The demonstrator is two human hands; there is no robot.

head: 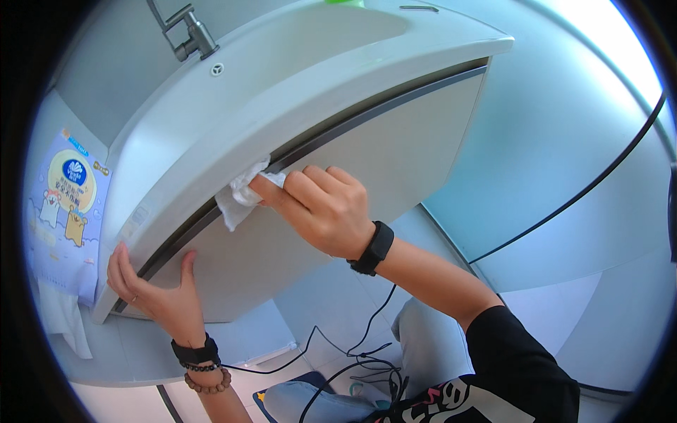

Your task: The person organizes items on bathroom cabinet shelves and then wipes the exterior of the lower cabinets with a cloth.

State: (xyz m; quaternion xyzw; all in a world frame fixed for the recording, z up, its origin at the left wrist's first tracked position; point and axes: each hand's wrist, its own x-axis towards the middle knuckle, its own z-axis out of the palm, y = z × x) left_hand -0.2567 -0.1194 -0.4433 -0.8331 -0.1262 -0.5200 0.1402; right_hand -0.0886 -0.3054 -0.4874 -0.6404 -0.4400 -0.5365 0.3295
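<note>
My right hand grips a crumpled white tissue or cloth, pressed against the dark metal strip along the top of the vanity cabinet's front panel, just beneath the white washbasin's rim. Lower left, my left hand rests at the cabinet's left end with fingers spread, fingertips on the basin's edge and thumb against the panel. It holds no separate object. Black bands circle both wrists, with beaded bracelets on the left one.
A metal faucet stands behind the basin. At left hangs a Vinda tissue pack with a white tissue sticking out below. Frosted glass stands to the right. Black cables run over the floor and my lap.
</note>
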